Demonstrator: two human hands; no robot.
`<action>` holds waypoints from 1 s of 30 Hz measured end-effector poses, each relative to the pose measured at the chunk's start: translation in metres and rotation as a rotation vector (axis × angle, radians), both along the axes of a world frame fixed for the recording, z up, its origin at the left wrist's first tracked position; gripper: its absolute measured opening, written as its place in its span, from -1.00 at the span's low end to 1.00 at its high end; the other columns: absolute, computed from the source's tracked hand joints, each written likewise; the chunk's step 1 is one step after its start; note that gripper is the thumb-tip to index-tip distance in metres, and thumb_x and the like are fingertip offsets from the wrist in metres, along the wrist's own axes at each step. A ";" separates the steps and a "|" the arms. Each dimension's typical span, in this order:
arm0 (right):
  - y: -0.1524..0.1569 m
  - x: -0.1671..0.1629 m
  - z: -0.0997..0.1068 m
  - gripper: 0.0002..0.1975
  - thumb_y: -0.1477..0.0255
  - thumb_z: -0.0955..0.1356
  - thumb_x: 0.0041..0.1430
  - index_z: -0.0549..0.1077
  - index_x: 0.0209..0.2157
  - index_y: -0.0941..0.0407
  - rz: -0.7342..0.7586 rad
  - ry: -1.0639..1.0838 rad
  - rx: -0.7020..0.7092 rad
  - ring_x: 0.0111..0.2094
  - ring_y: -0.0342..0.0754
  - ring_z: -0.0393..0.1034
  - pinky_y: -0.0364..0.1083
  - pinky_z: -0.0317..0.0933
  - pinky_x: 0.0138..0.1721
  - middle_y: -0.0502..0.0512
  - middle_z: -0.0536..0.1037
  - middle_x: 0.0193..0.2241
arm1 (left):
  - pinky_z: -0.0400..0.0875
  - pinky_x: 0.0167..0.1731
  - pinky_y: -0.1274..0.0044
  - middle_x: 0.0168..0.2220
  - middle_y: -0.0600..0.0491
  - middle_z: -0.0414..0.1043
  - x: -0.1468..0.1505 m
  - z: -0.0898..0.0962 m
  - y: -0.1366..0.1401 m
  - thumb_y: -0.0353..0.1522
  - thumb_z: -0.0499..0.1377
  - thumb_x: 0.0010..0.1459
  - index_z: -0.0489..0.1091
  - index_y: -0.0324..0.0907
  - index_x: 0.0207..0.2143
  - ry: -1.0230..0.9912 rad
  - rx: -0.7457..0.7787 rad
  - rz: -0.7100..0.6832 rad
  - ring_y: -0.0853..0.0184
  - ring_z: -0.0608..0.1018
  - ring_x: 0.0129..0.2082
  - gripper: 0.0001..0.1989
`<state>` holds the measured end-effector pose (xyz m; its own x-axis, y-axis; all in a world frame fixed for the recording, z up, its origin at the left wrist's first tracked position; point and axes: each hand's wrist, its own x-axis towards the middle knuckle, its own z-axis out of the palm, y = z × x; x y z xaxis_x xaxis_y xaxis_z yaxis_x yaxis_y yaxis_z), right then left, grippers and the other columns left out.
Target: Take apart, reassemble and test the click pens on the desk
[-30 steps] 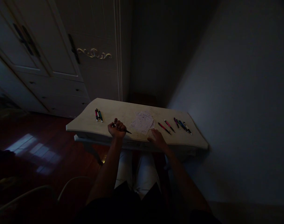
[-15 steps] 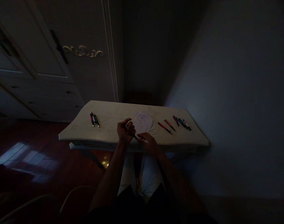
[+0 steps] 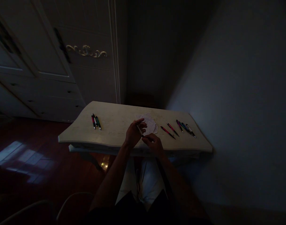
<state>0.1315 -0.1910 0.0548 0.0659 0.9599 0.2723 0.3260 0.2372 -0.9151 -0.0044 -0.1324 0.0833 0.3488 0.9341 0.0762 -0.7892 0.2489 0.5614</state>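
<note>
A pen (image 3: 140, 130) with a pale barrel and a dark end slants between my two hands, over the front part of the table. My left hand (image 3: 134, 132) has the barrel across its palm, with the fingers partly curled around it. At the pen's lower, dark end, the fingertips of my right hand (image 3: 154, 143) are pinched together. Just beyond my hands lies a small pile of patterned or written-on paper (image 3: 150, 122), partly covered by my left hand. Two red and black pens (image 3: 168, 132) lie to the right of the paper.
On the pale table (image 3: 114, 118), a group of pens (image 3: 96, 121) lies at the left, and several more pens (image 3: 185, 127) lie near the right end. A white cabinet (image 3: 93, 78) stands behind at the left. A wall (image 3: 239, 109) rises at the right.
My left hand has moved right and turned, so the pen's pale barrel now shows. My right hand has shifted slightly right and its fingertips have closed on the pen's end.
</note>
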 end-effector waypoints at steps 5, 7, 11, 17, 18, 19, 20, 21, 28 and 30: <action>-0.001 0.019 -0.001 -0.71 0.17 0.45 -0.05 0.53 -0.48 0.13 -0.088 0.274 -0.162 -0.56 -0.15 0.25 -0.15 0.14 -0.49 -0.04 0.42 -0.62 | 0.39 -0.09 0.35 0.01 -0.15 0.48 -0.021 -0.040 0.027 -0.14 0.01 0.26 0.41 -0.19 0.00 0.668 0.282 0.383 0.15 0.49 0.03 -0.59; 0.000 0.028 -0.002 -0.70 0.17 0.46 -0.08 0.50 -0.51 0.13 -0.135 0.398 -0.180 -0.62 -0.18 0.20 -0.16 0.09 -0.55 -0.08 0.37 -0.67 | 0.25 0.11 0.22 0.10 -0.15 0.43 -0.032 -0.056 0.033 -0.25 0.06 0.24 0.43 -0.17 0.01 1.061 0.526 0.467 0.12 0.39 0.16 -0.64; 0.005 0.042 -0.004 -0.67 0.18 0.49 -0.13 0.48 -0.46 0.15 -0.168 0.541 -0.203 -0.61 -0.16 0.31 -0.17 0.14 -0.56 0.01 0.50 -0.62 | 0.04 0.24 0.10 0.16 -0.10 0.37 -0.045 -0.077 0.031 -0.45 0.10 0.16 0.47 -0.12 -0.01 1.623 0.936 0.341 0.07 0.19 0.31 -0.65; 0.013 0.051 -0.009 -0.69 0.24 0.48 -0.10 0.39 -0.41 0.13 -0.179 0.588 -0.132 -0.54 -0.11 0.46 -0.20 0.19 -0.55 0.05 0.58 -0.55 | 0.07 0.21 0.09 0.06 -0.03 0.47 -0.049 -0.080 0.021 -0.38 0.12 0.22 0.53 -0.04 -0.13 1.771 1.064 0.334 0.08 0.30 0.25 -0.77; 0.015 0.052 -0.010 -0.69 0.24 0.48 -0.10 0.38 -0.42 0.13 -0.184 0.577 -0.128 -0.53 -0.10 0.47 -0.20 0.19 -0.55 0.05 0.59 -0.55 | 0.10 0.20 0.11 0.02 -0.04 0.49 -0.049 -0.079 0.020 -0.37 0.14 0.21 0.54 -0.05 -0.14 1.749 1.062 0.346 0.08 0.33 0.22 -0.78; 0.017 0.053 -0.011 -0.69 0.24 0.48 -0.10 0.38 -0.42 0.13 -0.187 0.560 -0.132 -0.53 -0.10 0.48 -0.21 0.20 -0.55 0.05 0.59 -0.55 | 0.13 0.18 0.13 -0.02 -0.05 0.51 -0.050 -0.078 0.019 -0.36 0.16 0.19 0.54 -0.05 -0.14 1.723 1.058 0.354 0.08 0.36 0.19 -0.79; 0.020 0.053 -0.012 -0.68 0.24 0.48 -0.11 0.38 -0.41 0.13 -0.187 0.539 -0.143 -0.52 -0.09 0.49 -0.21 0.20 -0.55 0.05 0.59 -0.56 | 0.17 0.16 0.15 -0.06 -0.06 0.52 -0.050 -0.077 0.018 -0.35 0.17 0.18 0.55 -0.06 -0.15 1.700 1.053 0.361 0.08 0.38 0.16 -0.79; 0.022 0.053 -0.014 -0.68 0.23 0.48 -0.11 0.39 -0.40 0.13 -0.185 0.517 -0.159 -0.51 -0.08 0.50 -0.21 0.21 -0.56 0.05 0.59 -0.55 | 0.20 0.13 0.18 -0.09 -0.07 0.53 -0.050 -0.076 0.016 -0.34 0.18 0.18 0.55 -0.07 -0.15 1.683 1.049 0.365 0.08 0.41 0.13 -0.79; 0.040 0.040 -0.024 -0.69 0.18 0.43 -0.08 0.45 -0.37 0.12 -0.065 0.306 -0.253 -0.46 -0.05 0.52 -0.16 0.31 -0.48 0.10 0.62 -0.44 | 0.30 0.01 0.25 -0.12 -0.11 0.48 -0.043 -0.073 -0.004 -0.29 0.16 0.21 0.56 -0.08 -0.19 1.719 1.057 0.409 0.11 0.45 -0.04 -0.80; 0.048 0.038 -0.026 -0.73 0.20 0.40 -0.03 0.47 -0.37 0.12 -0.082 0.181 -0.221 -0.47 -0.07 0.51 -0.15 0.32 -0.44 0.08 0.61 -0.47 | 0.30 0.03 0.25 -0.05 -0.12 0.44 -0.041 -0.074 -0.009 -0.29 0.15 0.22 0.55 -0.07 -0.20 1.746 1.056 0.429 0.10 0.42 0.01 -0.81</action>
<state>0.1690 -0.1429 0.0291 0.1744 0.9841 0.0336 0.1628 0.0048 -0.9866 -0.0458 -0.1411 0.0098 0.4533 0.7868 0.4189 0.6956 -0.6061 0.3856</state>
